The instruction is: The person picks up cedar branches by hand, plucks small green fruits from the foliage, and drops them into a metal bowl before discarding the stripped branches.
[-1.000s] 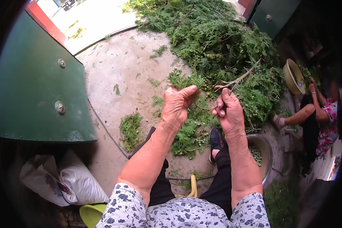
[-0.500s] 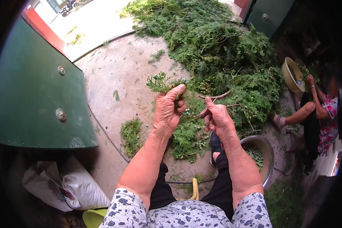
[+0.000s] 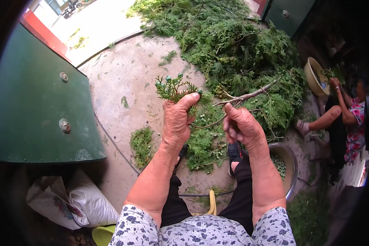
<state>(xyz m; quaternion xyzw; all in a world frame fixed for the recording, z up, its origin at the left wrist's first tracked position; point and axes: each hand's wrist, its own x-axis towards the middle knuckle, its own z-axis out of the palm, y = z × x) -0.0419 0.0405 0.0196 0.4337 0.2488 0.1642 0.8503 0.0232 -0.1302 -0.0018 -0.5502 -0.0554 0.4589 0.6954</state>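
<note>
A person's left hand grips a leafy green sprig dotted with round cones, thumb pressed on top, above a concrete floor, while the right hand, fingers curled, steadies a forked woody branch near a heap of cut greenery. A metal basin holding pale green cones sits beside the right forearm. Printing on a white sack is too small to read.
</note>
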